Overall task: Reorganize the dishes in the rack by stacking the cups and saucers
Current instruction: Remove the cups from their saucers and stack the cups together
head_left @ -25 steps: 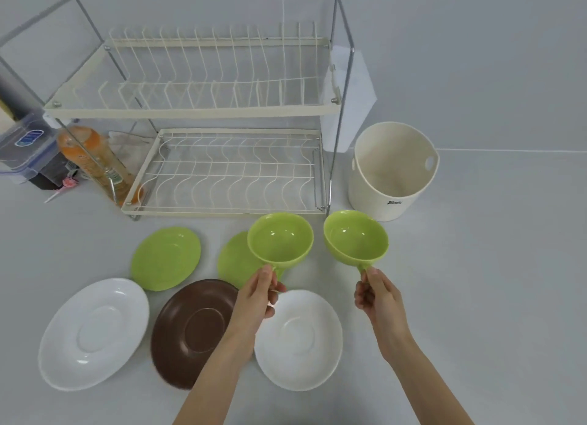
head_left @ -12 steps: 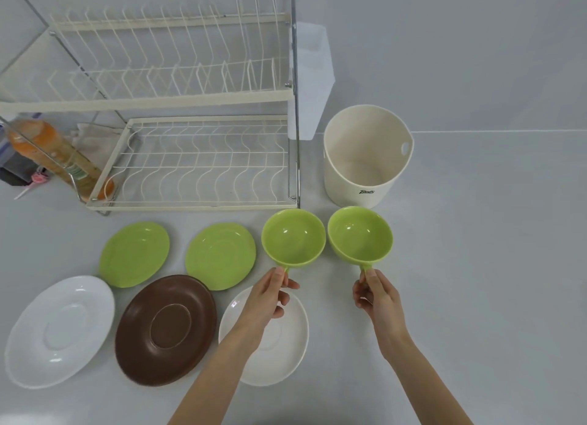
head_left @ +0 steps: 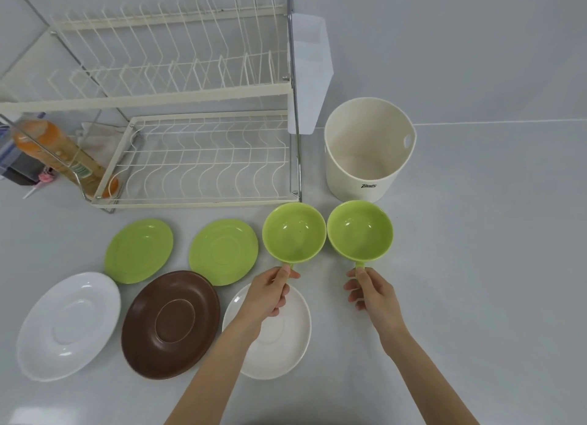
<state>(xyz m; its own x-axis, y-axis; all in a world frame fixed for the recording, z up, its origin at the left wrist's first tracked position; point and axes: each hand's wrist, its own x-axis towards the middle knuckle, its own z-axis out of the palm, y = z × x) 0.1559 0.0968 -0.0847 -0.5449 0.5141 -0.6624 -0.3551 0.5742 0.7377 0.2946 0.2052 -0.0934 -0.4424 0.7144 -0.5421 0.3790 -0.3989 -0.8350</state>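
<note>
My left hand (head_left: 270,292) pinches the handle of one green cup (head_left: 293,232). Beside it, my right hand (head_left: 373,292) grips the handle of a second green cup (head_left: 359,230); both cups are upright, rims nearly touching. Two green saucers (head_left: 139,249) (head_left: 224,251) lie on the table to the cups' left. Nearer me lie a white saucer (head_left: 68,326), a brown saucer (head_left: 171,324) and another white saucer (head_left: 282,345), partly hidden under my left arm. The two-tier wire dish rack (head_left: 203,157) stands behind with nothing in it.
A cream bucket (head_left: 368,148) stands right of the rack, just behind the right cup. An orange bottle (head_left: 60,157) and a plastic box sit behind the rack's left end. Grey tabletop spreads to the right of my right hand.
The view has shifted right and closer. Both cups have come nearer to each other, and the left cup no longer overlaps the green saucer. Both hands keep their grip on the handles.
</note>
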